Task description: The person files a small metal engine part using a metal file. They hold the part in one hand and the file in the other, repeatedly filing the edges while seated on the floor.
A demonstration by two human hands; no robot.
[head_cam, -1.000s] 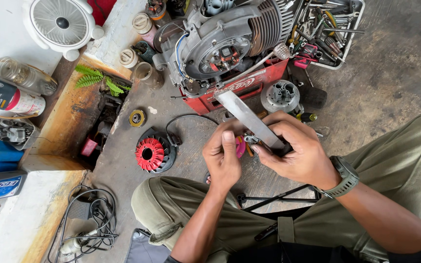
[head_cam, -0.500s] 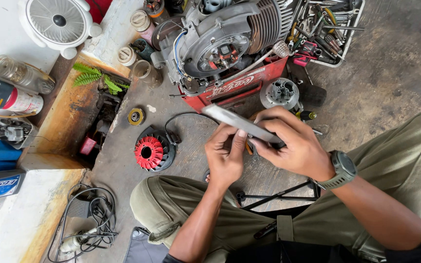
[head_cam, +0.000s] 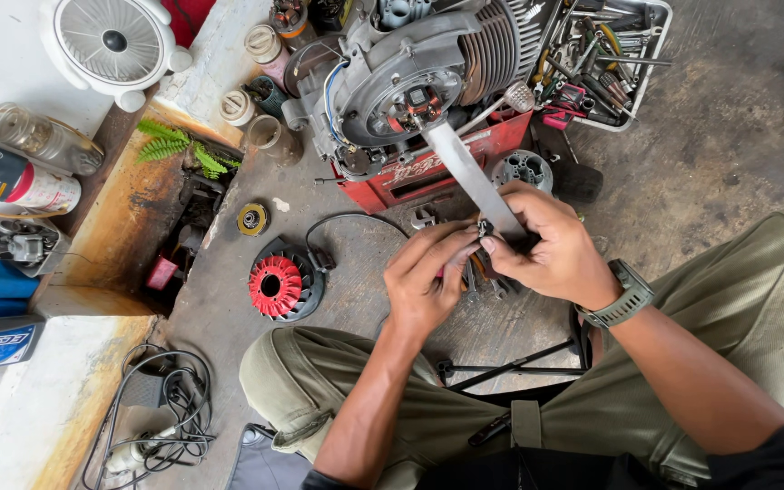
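Observation:
My right hand (head_cam: pixel 551 249) grips a long flat grey metal tool (head_cam: pixel 469 172), whose blade points up and left toward the small engine (head_cam: pixel 419 77) on its red stand (head_cam: pixel 428 168). My left hand (head_cam: pixel 428 281) meets it from the left, fingertips pinching a small metal part (head_cam: pixel 485 231) at the tool's lower end. A pink piece shows between my fingers, mostly hidden. A watch (head_cam: pixel 626 295) sits on my right wrist. Both hands hover over the concrete floor between my knees.
A red finned fan wheel (head_cam: pixel 279 286) with a black cable lies left of my hands. A round grey metal part (head_cam: pixel 524 168) and a tray of hand tools (head_cam: pixel 605 54) sit behind. A white fan (head_cam: pixel 115 45), jars, a spray can and coiled cables (head_cam: pixel 161 417) lie at left.
The flat tool has swung from pointing left to pointing up toward the engine. My two hands have stayed together, working on the small part.

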